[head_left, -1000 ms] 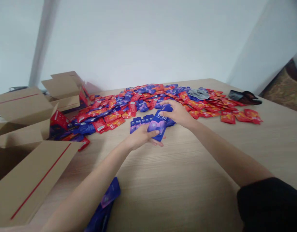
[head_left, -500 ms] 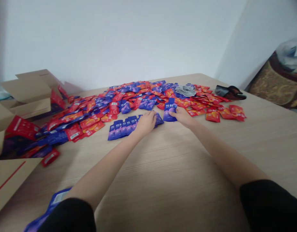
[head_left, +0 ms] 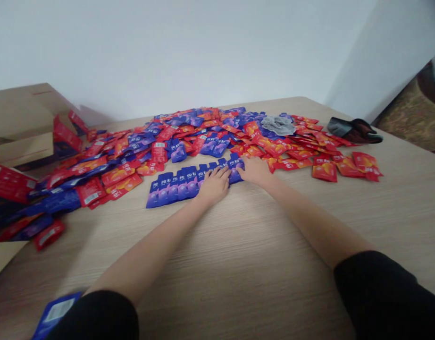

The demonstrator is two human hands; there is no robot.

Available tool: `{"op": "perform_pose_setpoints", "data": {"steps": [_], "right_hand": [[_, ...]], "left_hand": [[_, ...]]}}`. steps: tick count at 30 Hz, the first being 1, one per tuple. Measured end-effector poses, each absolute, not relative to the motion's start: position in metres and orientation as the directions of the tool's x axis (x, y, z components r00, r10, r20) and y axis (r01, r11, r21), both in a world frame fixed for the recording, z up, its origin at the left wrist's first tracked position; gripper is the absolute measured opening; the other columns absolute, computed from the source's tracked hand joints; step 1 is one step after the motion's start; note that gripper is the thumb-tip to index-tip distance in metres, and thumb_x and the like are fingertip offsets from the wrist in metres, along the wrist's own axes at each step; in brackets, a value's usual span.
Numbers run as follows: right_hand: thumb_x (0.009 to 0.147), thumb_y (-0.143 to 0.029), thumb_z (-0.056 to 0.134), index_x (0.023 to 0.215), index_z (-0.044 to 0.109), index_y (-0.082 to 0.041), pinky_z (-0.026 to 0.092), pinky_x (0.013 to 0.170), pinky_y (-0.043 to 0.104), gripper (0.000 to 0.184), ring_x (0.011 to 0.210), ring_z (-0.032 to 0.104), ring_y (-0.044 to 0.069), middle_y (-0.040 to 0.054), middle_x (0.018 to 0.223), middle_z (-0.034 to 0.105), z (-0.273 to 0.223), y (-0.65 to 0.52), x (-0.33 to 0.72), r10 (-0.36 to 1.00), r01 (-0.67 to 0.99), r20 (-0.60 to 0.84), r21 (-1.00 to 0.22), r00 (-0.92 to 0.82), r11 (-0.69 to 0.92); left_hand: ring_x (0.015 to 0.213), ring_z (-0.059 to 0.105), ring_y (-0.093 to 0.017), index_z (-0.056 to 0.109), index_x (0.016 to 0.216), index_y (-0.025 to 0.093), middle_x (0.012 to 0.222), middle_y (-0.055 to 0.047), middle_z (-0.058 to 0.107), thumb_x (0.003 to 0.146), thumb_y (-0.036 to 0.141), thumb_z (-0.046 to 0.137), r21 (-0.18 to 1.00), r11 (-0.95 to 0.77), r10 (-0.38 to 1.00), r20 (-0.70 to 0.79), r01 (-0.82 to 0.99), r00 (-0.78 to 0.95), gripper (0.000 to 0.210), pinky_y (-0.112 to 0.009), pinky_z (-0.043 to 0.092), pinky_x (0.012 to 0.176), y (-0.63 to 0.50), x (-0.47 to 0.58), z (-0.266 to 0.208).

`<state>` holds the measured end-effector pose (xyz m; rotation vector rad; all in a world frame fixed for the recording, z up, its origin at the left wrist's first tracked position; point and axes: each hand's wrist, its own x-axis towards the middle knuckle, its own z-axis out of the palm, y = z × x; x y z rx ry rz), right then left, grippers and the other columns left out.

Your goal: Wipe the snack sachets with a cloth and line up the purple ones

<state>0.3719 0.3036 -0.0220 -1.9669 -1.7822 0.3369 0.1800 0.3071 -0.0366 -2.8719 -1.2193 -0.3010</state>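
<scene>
Several purple pouches (head_left: 182, 183) lie overlapped in a slanting row on the table, their white lettering facing up. My left hand (head_left: 214, 185) rests flat on the row towards its right end, fingers spread over the pouches. At the far right of the row is one more purple pouch (head_left: 235, 165), overlapping its neighbour. My right hand (head_left: 255, 169) has that pouch by its right edge, with the thumb on its front and the other fingers partly hidden.
Behind the row spreads a heap of red and purple pouches (head_left: 189, 127), a grey crumpled cloth (head_left: 278, 125) on top. Open cardboard boxes (head_left: 22, 113) stand at the left. Dark glasses (head_left: 355, 130) and loose red pouches (head_left: 324, 169) are at the right. Another purple pouch (head_left: 58, 309) lies near my left sleeve.
My right hand has moved its purple pouch left onto the end of the row. My left hand's fingers have spread over the row. The view has shifted slightly.
</scene>
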Motion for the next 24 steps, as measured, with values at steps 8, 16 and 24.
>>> {"op": "perform_pose_setpoints", "data": {"steps": [8, 16, 24], "right_hand": [[0.099, -0.034, 0.032, 0.138, 0.055, -0.028, 0.041, 0.093, 0.043, 0.046, 0.111, 0.049, 0.029, 0.0125, 0.123, 0.054, -0.04, 0.3, 0.361, 0.98, 0.969, 0.169, -0.203, -0.108, 0.142], [0.091, -0.06, 0.043, 0.153, 0.03, -0.025, 0.023, 0.11, 0.053, 0.072, 0.141, 0.02, 0.038, 0.0125, 0.158, 0.023, -0.03, 0.312, 0.407, 0.906, 0.988, 0.424, -0.143, 0.013, 0.053], [0.089, -0.071, 0.034, 0.153, 0.029, -0.028, 0.009, 0.117, 0.052, 0.076, 0.146, 0.017, 0.035, 0.0099, 0.164, 0.011, -0.051, 0.378, 0.417, 0.985, 0.985, 0.161, -0.169, 0.059, -0.031]], "left_hand": [[0.125, 0.042, -0.031, 0.037, 0.148, 0.035, 0.138, -0.009, 0.048, 0.099, 0.042, 0.035, -0.034, -0.708, 0.68, 0.237, 0.706, 0.694, 0.049, -0.049, 0.039, 0.1, 0.303, 0.177, -0.032], [0.127, 0.04, -0.031, 0.047, 0.142, 0.034, 0.138, -0.009, 0.048, 0.1, 0.043, 0.034, -0.029, -0.691, 0.697, 0.239, 0.722, 0.676, 0.046, -0.051, 0.037, 0.102, 0.3, 0.174, -0.032], [0.132, 0.038, -0.031, 0.048, 0.141, 0.034, 0.144, -0.007, 0.046, 0.098, 0.044, 0.038, 0.005, -0.698, 0.693, 0.253, 0.716, 0.675, 0.045, -0.051, 0.034, 0.107, 0.3, 0.172, -0.033]]}}
